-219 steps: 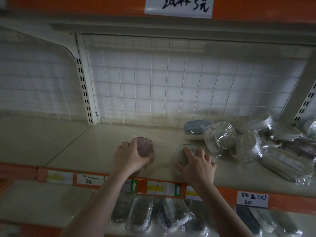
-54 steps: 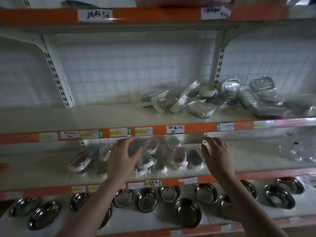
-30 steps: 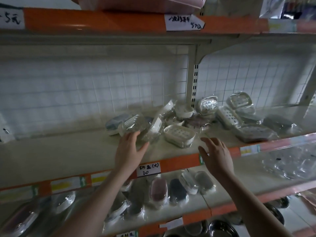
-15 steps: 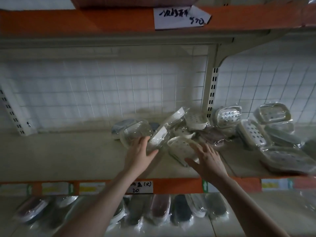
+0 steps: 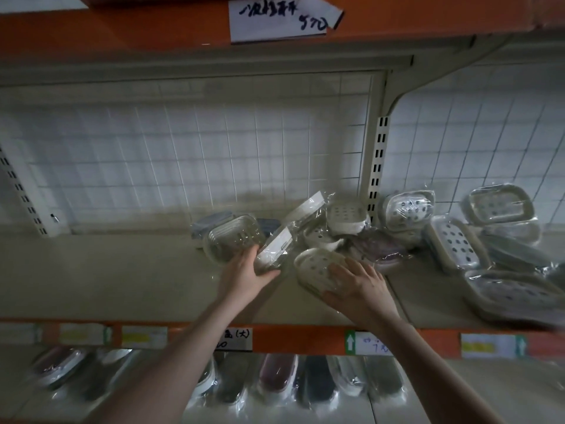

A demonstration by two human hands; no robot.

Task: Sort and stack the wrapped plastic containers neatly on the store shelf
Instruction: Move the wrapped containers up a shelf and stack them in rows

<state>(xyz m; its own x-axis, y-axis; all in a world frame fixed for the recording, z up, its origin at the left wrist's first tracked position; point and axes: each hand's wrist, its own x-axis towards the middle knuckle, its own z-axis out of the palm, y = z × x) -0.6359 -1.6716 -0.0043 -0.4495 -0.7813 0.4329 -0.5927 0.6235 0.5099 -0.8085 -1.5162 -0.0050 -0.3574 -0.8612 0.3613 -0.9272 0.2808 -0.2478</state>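
Note:
A jumble of plastic-wrapped containers lies on the cream middle shelf (image 5: 122, 280), right of centre. My left hand (image 5: 244, 278) grips a flat white wrapped container (image 5: 275, 246) that stands on edge, thumb in front and fingers behind; its fingertips also touch a clear ribbed container (image 5: 230, 240). My right hand (image 5: 359, 287) holds a white oval perforated container (image 5: 313, 266), fingers spread over its top and thumb against the near rim. Behind them sit more perforated white containers (image 5: 347, 217) and a purple one (image 5: 382, 249).
A slotted upright post (image 5: 377, 166) splits the wire-grid back wall. More wrapped containers (image 5: 452, 243) pile up on the right section. The orange shelf lip (image 5: 290, 339) carries price labels. The shelf below holds a row of wrapped oval containers (image 5: 276, 373). The upper shelf edge (image 5: 153, 22) overhangs.
My view rose from the lower shelves to the middle one. Both hands reached into the pile; the left closed on the flat white container and the right settled onto the perforated one.

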